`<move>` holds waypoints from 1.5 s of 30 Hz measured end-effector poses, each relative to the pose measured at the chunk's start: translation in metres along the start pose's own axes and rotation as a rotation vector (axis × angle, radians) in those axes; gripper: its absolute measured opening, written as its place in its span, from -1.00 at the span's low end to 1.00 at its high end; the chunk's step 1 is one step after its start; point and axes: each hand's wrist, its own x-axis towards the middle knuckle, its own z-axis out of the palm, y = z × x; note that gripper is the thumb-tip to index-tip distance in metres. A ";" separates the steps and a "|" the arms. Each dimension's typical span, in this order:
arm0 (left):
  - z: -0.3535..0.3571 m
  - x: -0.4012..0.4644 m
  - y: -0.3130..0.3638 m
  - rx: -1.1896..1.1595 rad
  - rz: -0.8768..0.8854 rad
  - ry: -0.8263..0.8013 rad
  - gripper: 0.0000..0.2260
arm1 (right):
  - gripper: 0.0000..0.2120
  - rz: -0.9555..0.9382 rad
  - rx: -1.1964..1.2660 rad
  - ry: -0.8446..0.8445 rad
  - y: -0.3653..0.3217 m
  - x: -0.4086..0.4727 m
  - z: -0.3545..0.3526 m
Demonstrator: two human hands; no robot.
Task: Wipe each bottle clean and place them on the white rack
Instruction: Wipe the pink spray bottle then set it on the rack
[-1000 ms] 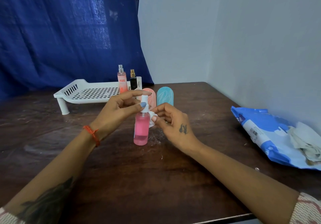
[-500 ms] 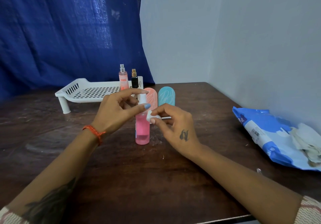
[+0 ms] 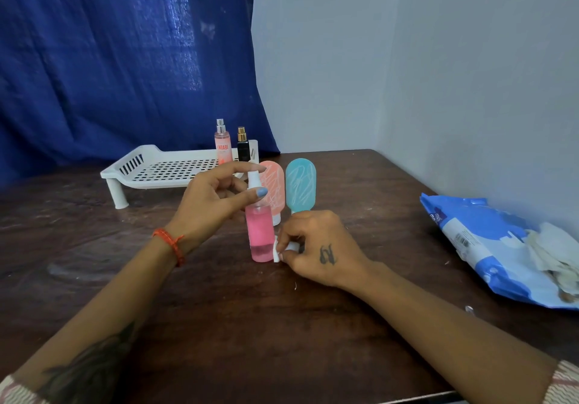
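- My only view comes from the head camera, looking forward and down across the dark table (image 3: pixel 219 325).
- It sits close: both forearms enter from 6 o'clock.
- Curtain (image 3: pixel 109 59) at 11 o'clock, wall (image 3: pixel 438 74) at 1 o'clock.

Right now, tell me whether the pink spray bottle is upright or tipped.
Upright. The pink spray bottle stands on its base on the table, nozzle up, steadied at the top by the left hand.

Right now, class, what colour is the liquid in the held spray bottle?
Pink, clearest in the head view: spray bottle.
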 end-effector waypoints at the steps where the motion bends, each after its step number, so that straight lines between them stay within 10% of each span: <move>1: 0.001 0.000 0.001 -0.028 -0.009 -0.011 -0.68 | -0.92 0.009 -0.006 0.057 0.002 0.000 -0.002; 7: 0.006 -0.002 0.007 -0.193 -0.040 -0.058 -0.68 | -0.91 -0.055 0.038 0.531 0.002 0.006 -0.008; 29: 0.001 -0.004 0.009 -0.313 -0.091 -0.259 -0.68 | -0.89 0.287 0.417 0.248 0.002 0.011 -0.001; 34: 0.002 -0.003 0.006 -0.257 -0.074 -0.217 -0.69 | -0.88 0.044 0.217 0.445 -0.003 0.007 0.000; 45: 0.003 -0.002 0.002 -0.183 -0.034 -0.133 -0.72 | -0.91 -0.167 0.016 0.209 -0.007 -0.001 0.003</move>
